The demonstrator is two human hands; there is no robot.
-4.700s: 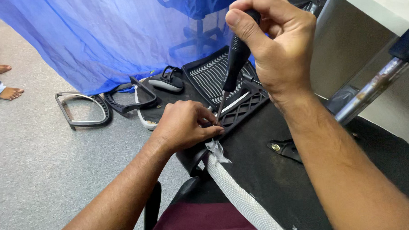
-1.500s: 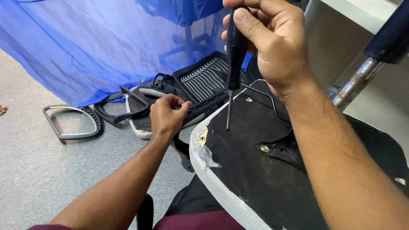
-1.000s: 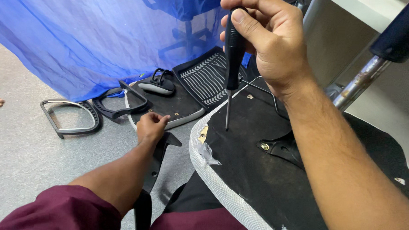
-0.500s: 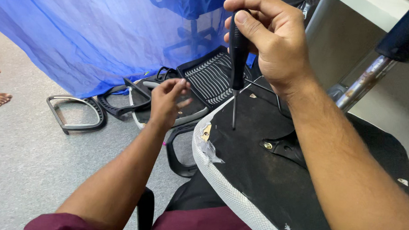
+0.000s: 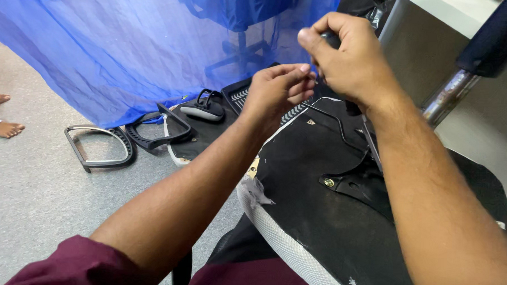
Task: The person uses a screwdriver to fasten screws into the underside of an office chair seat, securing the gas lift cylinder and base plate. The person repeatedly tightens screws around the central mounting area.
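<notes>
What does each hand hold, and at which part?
The right hand grips a screwdriver's black handle. The left hand meets it with pinched fingertips; what they hold cannot be told.

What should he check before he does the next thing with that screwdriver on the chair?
1. Grip on the tool: the right hand is wrapped around the black screwdriver handle. Ok.
2. Tip of the screwdriver: hidden behind both hands. Cannot tell.
3. Helper hand: the left hand has its fingertips up against the right hand, near the tool. What it pinches, cannot tell.
4. Work surface: the upturned chair seat rests across the lap, its screw and bracket in plain view. Ok.
5. Seat edge: the fabric is torn at the rim. Not ok.
6. Loose parts: the armrest loops lie on the floor, apart from the hands. Ok.
</notes>
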